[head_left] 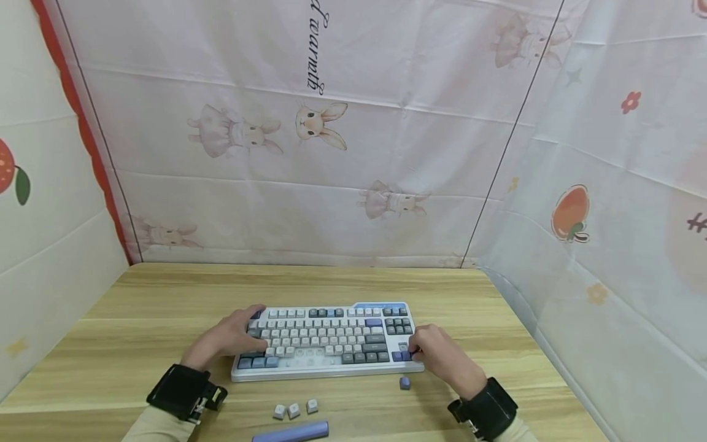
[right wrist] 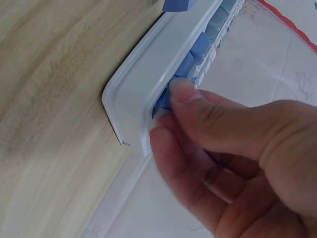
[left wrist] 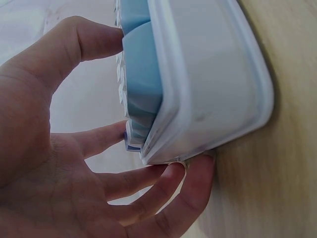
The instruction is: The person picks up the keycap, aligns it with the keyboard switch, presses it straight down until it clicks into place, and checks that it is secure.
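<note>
A white mechanical keyboard [head_left: 331, 339] with white, grey and purple keycaps lies on the wooden table. My left hand [head_left: 229, 334] grips its left end, the thumb against the keys and several fingers along the case [left wrist: 218, 74]. At the lower right corner my right hand [head_left: 442, 355] pinches a purple keycap [right wrist: 164, 101] between thumb and index finger, at the end of the arrow-key row; the fingertips partly hide it. Bare switches [head_left: 310, 354] show in the keyboard's lower middle, where keycaps are off.
In front of the keyboard lie a loose purple keycap [head_left: 405, 383], three white keycaps [head_left: 294, 410] and a long purple spacebar keycap [head_left: 293, 432]. Printed cloth [head_left: 342, 153] hangs behind the table [head_left: 182, 288] and along both sides.
</note>
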The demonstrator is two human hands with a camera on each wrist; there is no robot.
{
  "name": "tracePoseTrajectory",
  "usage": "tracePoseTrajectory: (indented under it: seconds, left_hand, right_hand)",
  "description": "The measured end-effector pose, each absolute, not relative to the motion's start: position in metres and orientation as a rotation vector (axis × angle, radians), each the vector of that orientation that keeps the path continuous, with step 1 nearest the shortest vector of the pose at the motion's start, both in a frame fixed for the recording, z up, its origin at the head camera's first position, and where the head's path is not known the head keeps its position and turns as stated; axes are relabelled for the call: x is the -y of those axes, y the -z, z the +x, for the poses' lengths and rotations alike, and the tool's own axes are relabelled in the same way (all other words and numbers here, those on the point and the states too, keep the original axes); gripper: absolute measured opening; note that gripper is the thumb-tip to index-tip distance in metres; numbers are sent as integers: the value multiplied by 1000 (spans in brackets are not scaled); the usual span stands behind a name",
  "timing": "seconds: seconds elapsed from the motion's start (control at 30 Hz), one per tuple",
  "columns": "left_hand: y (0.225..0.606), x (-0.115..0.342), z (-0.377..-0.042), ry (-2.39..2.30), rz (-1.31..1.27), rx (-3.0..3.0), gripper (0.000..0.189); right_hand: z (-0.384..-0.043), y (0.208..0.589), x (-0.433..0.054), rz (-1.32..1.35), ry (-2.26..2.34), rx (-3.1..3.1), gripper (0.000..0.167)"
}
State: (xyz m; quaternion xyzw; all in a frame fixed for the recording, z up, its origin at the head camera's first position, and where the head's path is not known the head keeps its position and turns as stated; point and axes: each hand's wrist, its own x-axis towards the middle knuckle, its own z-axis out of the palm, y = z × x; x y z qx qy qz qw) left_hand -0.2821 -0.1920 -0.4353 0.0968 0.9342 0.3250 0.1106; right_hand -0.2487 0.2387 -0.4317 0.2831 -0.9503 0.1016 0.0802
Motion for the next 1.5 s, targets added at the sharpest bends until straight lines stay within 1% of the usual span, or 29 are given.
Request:
tracePoseTrajectory:
  seconds: [0.43, 0.7, 0.93, 1.27, 1.5]
  left_hand:
    - [434, 189, -282, -922, 250, -2757, 91]
    - [434, 190, -283, -919, 242, -2753, 92]
    - [433, 190, -281, -940, 255, -2743, 90]
    - [436, 190, -280, -958, 254, -2738, 91]
    - [435, 190, -283, -946, 261, -2749, 91]
  right_hand:
    - [-247, 433, -236, 789, -317, 2831, 13]
    - [-251, 433, -237, 774, -409, 2855, 20]
    - [-251, 432, -240, 758, -436, 2897, 17]
    - [-250, 432, -241, 861, -415, 2857, 15]
    - [-249, 430, -240, 838, -387, 2880, 11]
